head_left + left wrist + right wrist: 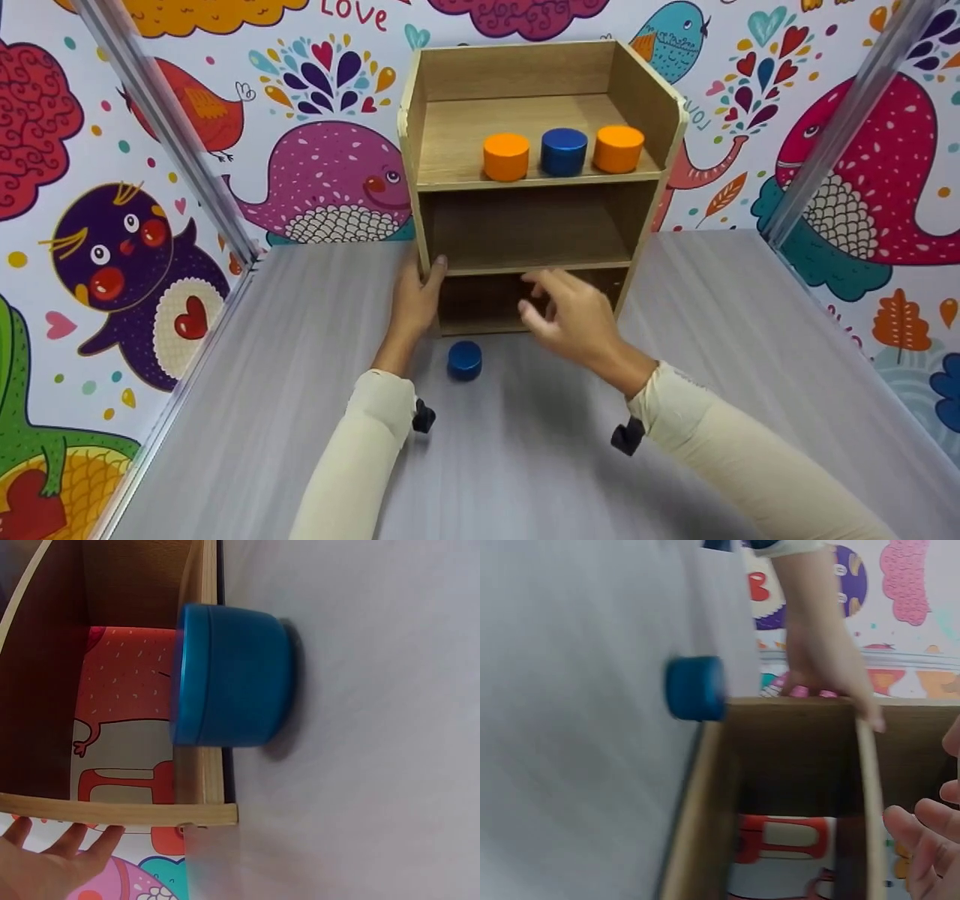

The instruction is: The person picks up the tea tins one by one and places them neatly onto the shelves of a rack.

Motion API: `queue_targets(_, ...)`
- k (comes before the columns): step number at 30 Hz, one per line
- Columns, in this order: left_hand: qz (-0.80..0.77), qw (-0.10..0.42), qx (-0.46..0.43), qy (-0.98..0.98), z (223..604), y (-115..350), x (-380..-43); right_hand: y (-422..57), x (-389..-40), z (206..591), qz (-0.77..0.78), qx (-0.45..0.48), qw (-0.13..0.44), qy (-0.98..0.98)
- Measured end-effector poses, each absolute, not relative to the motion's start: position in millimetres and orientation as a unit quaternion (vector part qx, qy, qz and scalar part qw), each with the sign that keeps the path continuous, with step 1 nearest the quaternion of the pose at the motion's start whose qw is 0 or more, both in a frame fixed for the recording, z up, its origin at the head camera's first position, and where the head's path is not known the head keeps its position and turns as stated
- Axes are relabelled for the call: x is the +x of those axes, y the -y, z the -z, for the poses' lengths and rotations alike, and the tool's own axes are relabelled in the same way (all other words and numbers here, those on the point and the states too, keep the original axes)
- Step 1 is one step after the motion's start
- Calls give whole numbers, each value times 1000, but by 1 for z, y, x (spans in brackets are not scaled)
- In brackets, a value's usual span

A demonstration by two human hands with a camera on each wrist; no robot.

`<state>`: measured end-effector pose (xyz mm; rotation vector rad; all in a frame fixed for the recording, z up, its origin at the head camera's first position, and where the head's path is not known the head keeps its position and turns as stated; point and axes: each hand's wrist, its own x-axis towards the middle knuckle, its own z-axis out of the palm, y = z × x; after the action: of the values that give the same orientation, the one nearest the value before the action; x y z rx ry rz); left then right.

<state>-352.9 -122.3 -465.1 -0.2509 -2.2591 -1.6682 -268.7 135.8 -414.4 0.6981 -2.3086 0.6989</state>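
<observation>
A small wooden shelf unit (536, 184) stands on the table. My left hand (416, 300) holds its left side panel, thumb at the front edge and fingers on the outer face; those fingertips show against the panel in the left wrist view. In front of the unit's lower left corner sits a round blue lidded tin (465, 361), touched by neither hand. My right hand (576, 315) hovers before the lower compartment, its fingers loosely bent around nothing. On the top shelf stand an orange cylinder (506, 157), a blue one (564, 152) and another orange cylinder (619, 149).
Printed cartoon panels (330, 180) enclose the grey table (300, 390) at the back and sides. Metal corner posts (176, 135) rise left and right behind the unit. Through the unit's lower compartment the printed back wall shows in both wrist views.
</observation>
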Motion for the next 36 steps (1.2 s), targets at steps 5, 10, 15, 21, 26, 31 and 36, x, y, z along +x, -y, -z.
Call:
queue_targets(5,578,167,-93,793,465,122,-352,-121,-267,447,-245,280,264,890)
queue_targets(10,572,166,-83,799,465,121,-351,-104,-264,474,-211,289,223,907)
queue_targets(15,573,171,-86,797,465,121,-350,-90,-262,489,-208,287,190,915)
queue_targets(21,578,177,-94,791,465,122,-352,-80,-263,498,-183,289,149,928)
queue_targets(26,580,175,-95,789,464,123,-351,-76,-265,499,-156,291,124,936)
queue_targets(31,575,172,-89,795,463,122,-350,-73,-267,501,-144,293,114,938)
queue_targets(36,578,177,-96,791,464,122,-351,-72,-268,505,-130,300,113,938)
